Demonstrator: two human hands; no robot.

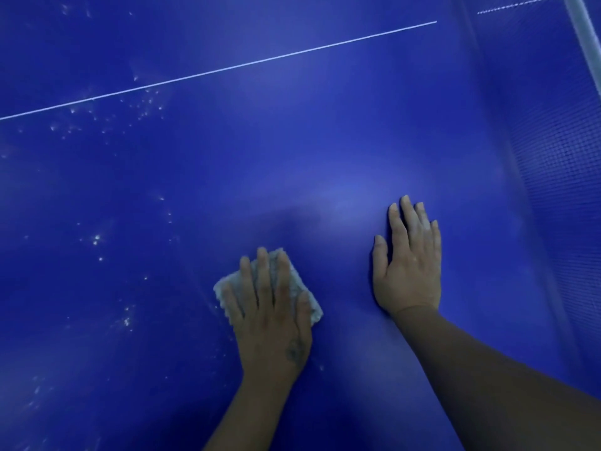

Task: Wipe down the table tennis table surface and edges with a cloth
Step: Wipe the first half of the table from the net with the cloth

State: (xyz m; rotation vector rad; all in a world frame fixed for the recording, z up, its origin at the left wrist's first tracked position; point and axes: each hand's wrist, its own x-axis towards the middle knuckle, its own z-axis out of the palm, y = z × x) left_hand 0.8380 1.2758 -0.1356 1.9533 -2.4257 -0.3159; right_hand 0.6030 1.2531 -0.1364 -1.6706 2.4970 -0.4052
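Blue bench is filling the view. The left hand is pressing a cloth flat onto it, fingers lying straight and spread over the cloth. The right hand is resting just right of them, palm down, fingers straight, holding nothing. A white line is running well beyond the fingers, a net is standing far right, and specks are dotting the bench to their left.

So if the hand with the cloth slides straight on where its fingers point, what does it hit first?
Probably nothing. The left hand, flat on the cloth, points across the blue table; only the painted white line crosses its way. The right hand and the net lie off to the side.
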